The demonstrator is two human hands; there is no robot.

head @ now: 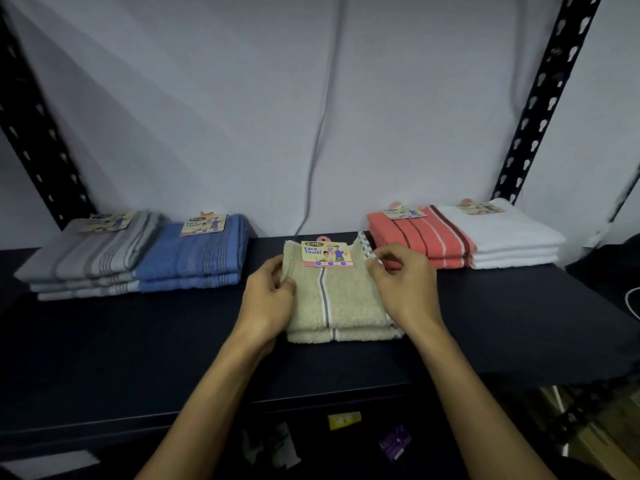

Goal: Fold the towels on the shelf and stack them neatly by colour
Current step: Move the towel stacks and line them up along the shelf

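Observation:
A folded beige towel (341, 299) with a paper label lies in the middle of the dark shelf (138, 341), on top of another beige one. My left hand (268, 299) pinches its left edge. My right hand (403, 282) pinches its striped right edge near the far corner. Along the back stand folded stacks: grey towels (93, 258) at far left, blue towels (194, 258) beside them, coral towels (419, 240) right of centre, white towels (512, 240) at far right.
Black slotted uprights (540, 98) frame the shelf on both sides, with a pale wall and a hanging cable (322, 133) behind. Small items (394, 441) lie on a lower level under the shelf's front edge. A white cord (632, 303) shows at the right.

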